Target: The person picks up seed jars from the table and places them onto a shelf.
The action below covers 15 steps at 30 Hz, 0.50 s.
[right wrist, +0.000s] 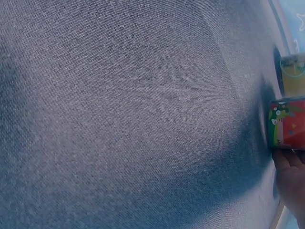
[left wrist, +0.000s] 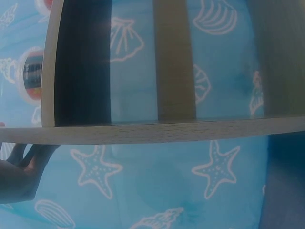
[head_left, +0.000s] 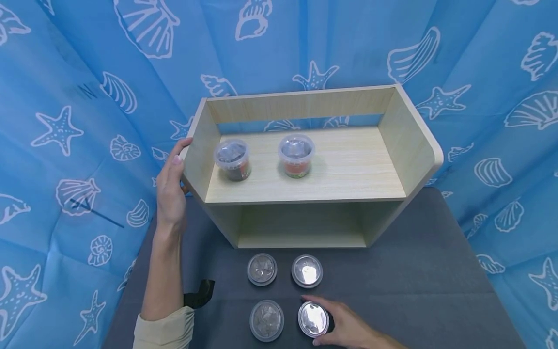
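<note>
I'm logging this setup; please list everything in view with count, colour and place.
Curtain: count unclear, blue with white sea motifs, back and sides
Shelf: one, pale wood, centre
Cloth: one, dark grey, beneath the shelf
Shelf tubs: two, clear lids, reddish sides, upper level's left and middle
Table tubs: three, clear lids, one yellow-sided, before the shelf
Held tub: one, shiny lid, red-and-green side, front row, right
Sleeve: one, beige, left arm
Band: one, black, beside the sleeve
Left hand: one, bare, touching the shelf's left side
Right hand: one, bare, gripping the held tub
</note>
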### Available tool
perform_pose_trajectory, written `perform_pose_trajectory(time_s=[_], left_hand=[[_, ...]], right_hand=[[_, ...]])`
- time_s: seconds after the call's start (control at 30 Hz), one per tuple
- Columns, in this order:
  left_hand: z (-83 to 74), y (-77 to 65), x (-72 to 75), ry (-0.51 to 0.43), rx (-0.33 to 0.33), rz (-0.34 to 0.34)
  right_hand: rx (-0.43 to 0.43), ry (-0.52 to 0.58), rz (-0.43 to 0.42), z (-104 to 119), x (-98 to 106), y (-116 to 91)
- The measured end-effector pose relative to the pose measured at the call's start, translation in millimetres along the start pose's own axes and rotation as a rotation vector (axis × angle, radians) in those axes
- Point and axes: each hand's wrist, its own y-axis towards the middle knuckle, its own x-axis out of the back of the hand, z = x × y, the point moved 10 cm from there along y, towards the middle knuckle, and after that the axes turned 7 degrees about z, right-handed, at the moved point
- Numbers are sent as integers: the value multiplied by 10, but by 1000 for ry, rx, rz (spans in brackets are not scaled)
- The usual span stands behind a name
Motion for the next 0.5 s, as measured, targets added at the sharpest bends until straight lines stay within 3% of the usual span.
perform_pose_trajectory(time_s=[0.5], left_hand=[[-5, -6, 3, -1, 1, 0]], right_hand=[[56, 0, 3, 93, 40, 9]])
